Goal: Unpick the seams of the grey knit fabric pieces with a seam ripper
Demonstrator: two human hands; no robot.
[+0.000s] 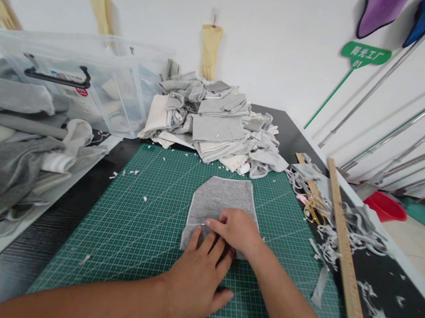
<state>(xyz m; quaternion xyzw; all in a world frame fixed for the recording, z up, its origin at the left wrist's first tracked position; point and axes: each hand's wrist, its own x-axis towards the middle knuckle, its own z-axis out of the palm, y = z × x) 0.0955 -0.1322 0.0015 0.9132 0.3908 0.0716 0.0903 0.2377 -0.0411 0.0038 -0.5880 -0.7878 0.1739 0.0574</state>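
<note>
A grey piece of knit fabric (222,196) with light stitched edges and one slanted corner lies on the green cutting mat (121,241). My left hand (198,281) rests on its near part, fingers stretched out and spread. Just beyond, my right hand (237,231) is closed, thumb and fingertips pinched together low over the fabric, close to the left fingertips. A small white bit shows at the pinch, too small to name. Under both hands the near edge of the fabric is partly covered.
Heaped fabric pieces (218,127) stand behind the mat. A clear plastic bin (119,105) and more piled cloth (12,158) are at left. At right lie a wooden ruler (346,257), gold-handled scissors (311,212) and fabric scraps (328,243). Lint bits dot the mat.
</note>
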